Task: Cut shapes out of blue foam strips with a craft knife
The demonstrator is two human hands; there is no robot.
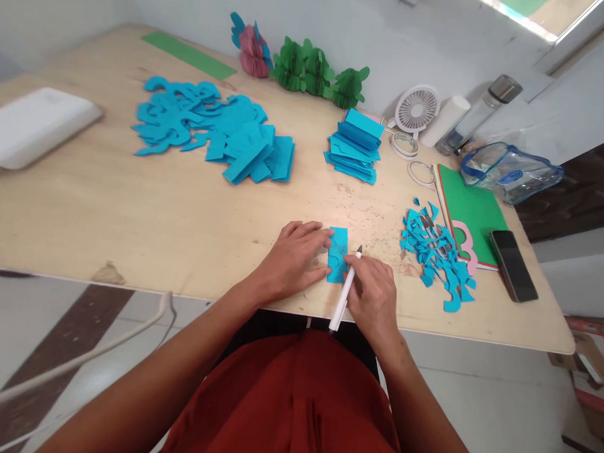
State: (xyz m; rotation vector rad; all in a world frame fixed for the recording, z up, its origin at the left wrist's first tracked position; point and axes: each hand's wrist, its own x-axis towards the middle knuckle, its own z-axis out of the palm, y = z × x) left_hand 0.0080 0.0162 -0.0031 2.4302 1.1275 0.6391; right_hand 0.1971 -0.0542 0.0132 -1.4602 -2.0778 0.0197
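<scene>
A small blue paper piece (pixel 336 258) with a curved line drawn on it lies on the wooden table (pixel 206 229) near its front edge. My left hand (pixel 295 258) rests flat at its left side, fingers apart and fingertips on the paper's edge. On the other side, my right hand (pixel 372 293) is closed around a white pen (pixel 345 295), whose dark tip points up and away from me. The thumb and finger of that hand also touch the paper's right edge.
Blue cut-outs (pixel 174 114) and folded blue papers (pixel 250 151) lie back left, a blue stack (pixel 354 148) back centre. Blue scraps (pixel 431 245), a green sheet (pixel 470 207) and a phone (pixel 513 266) are at right. A small fan (pixel 417 110) and a bottle (pixel 480 114) stand behind.
</scene>
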